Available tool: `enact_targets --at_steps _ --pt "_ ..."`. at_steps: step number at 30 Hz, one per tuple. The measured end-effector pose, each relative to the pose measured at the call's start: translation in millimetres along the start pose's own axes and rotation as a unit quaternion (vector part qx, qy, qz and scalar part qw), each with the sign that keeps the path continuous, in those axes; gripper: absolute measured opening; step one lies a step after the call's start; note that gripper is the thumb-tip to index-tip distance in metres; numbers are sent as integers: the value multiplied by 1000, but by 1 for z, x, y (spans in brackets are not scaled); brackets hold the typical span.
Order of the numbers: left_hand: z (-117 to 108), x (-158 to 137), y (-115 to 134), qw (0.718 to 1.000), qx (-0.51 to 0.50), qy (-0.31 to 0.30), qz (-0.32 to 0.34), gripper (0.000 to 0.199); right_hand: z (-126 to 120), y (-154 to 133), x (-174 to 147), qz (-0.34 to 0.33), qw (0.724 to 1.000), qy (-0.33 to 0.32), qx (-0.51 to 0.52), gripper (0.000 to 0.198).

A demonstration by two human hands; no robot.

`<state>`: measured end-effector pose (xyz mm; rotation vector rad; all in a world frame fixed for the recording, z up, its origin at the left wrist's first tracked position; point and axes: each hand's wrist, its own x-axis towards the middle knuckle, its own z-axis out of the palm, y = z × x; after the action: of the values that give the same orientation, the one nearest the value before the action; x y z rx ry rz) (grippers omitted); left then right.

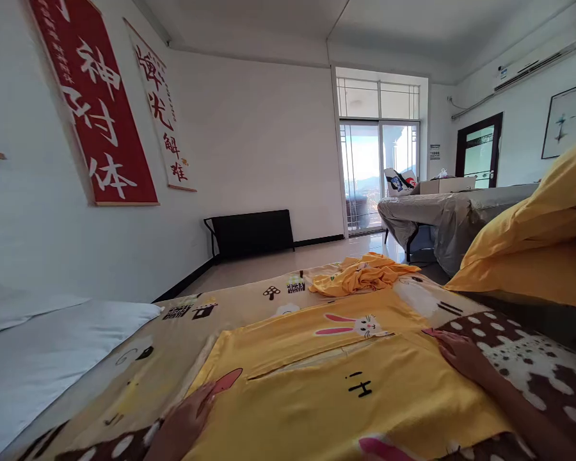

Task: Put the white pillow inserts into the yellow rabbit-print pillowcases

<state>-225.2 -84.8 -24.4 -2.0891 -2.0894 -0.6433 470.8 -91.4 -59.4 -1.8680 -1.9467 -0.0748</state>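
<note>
A yellow pillowcase [307,410] with rabbit prints and upside-down "Hi!" lettering lies spread out before me. A long slit runs across its upper part, slightly parted, and shows a pale layer beneath. My left hand [185,416] rests on its left edge, fingers lying flat near a pink printed ear. On the right edge lies my right hand [463,358], its fingers stretched out over the cloth near another pink print. Neither hand visibly lifts the fabric. Underneath is a patterned bed cover [249,307] in beige and brown with white dots.
A crumpled orange-yellow cloth [365,274] lies at the far side of the bed. White pillows [77,352] are at the left, a yellow bulky bedding piece [532,250] at the right. Beyond stand a plastic-covered table [432,203] and a black folded frame [254,234] by the wall.
</note>
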Motion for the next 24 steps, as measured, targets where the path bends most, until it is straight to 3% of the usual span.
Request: enact_targets --at_steps 7,14,24 --pt "-18 -33 -20 999 16 -22 -21 53 -15 9 -49 10 997 66 44 36" --pt "-20 -43 -3 997 66 -22 -19 55 -19 3 -48 9 998 63 17 35" --pt "-20 -43 -11 999 28 -4 -39 52 -15 3 -48 16 998 64 9 33"
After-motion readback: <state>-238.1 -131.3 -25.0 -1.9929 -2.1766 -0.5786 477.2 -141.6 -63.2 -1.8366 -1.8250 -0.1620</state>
